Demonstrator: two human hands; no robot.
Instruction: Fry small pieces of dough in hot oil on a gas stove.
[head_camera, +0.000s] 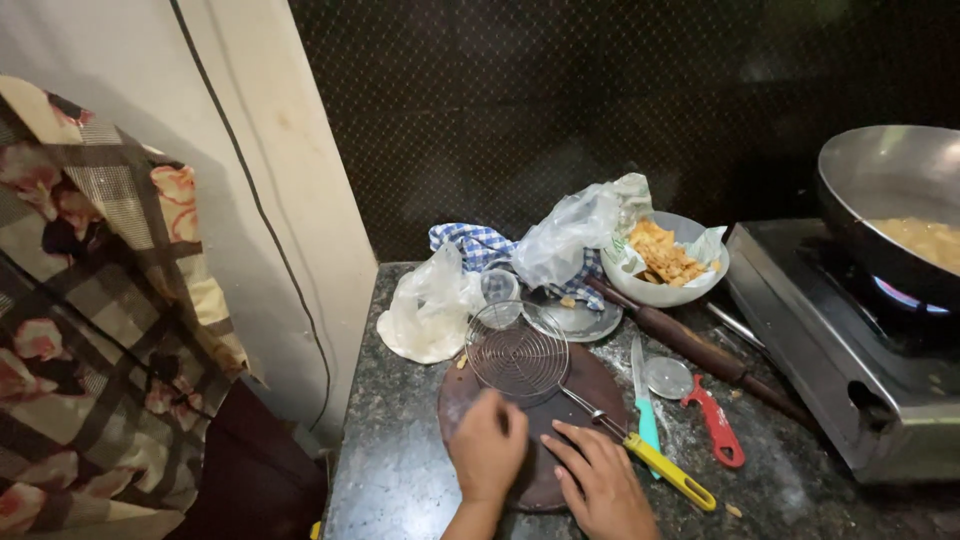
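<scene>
My left hand rests with curled fingers on a round dark-brown board at the counter's near edge; whether it holds anything I cannot tell. Beside it my right hand lies flat on the same board, fingers spread. A wire mesh skimmer with a yellow handle lies across the board, its handle passing just beside my right fingertips.
A wooden rolling pin, a teal-handled knife, a red-handled cutter, a steel plate, plastic bags and a bowl of fried pieces crowd the dark counter. At right, a pan sits on a lit gas stove. Patterned cloth hangs left.
</scene>
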